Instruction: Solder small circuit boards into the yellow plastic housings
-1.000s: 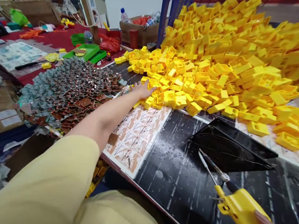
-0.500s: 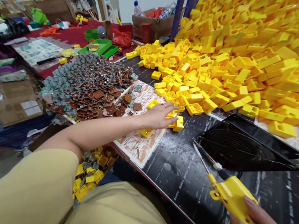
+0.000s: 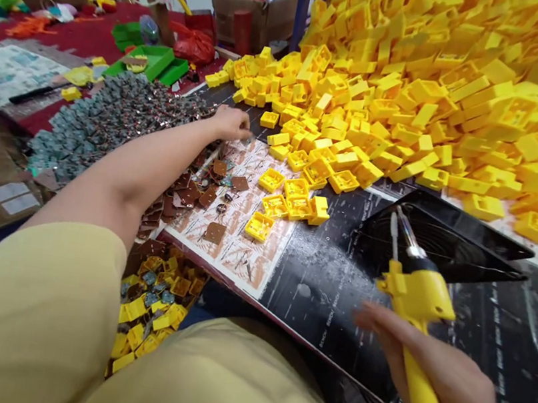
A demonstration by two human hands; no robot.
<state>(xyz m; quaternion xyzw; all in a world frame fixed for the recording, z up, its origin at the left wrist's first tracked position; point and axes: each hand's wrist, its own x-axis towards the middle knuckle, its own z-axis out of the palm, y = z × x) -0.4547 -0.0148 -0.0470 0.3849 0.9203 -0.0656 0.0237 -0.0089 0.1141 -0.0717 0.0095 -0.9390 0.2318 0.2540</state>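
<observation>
In the head view my right hand (image 3: 455,377) grips a yellow soldering gun (image 3: 424,295) by its handle; the metal tip and the thin tube beside it point up and away. My left hand (image 3: 233,123) is at the edge of the heap of small circuit boards (image 3: 126,106), fingers curled together. What those fingers hold, if anything, is too small to make out. Several open yellow plastic cases (image 3: 259,226) lie on the patterned paper sheet (image 3: 234,260) in front. A few brown boards (image 3: 214,232) are scattered beside them.
A big pile of yellow cases (image 3: 418,82) covers the back and right. The black folded tray (image 3: 439,244) lies under the soldering tip. Below the table edge, a container of yellow cases with boards (image 3: 157,306) sits by my lap. Green trays (image 3: 151,63) stand back left.
My left hand has moved from the cases on the sheet to the far edge of the board heap, its fingers now curled. My right hand has raised the soldering gun more upright. The view has shifted right.
</observation>
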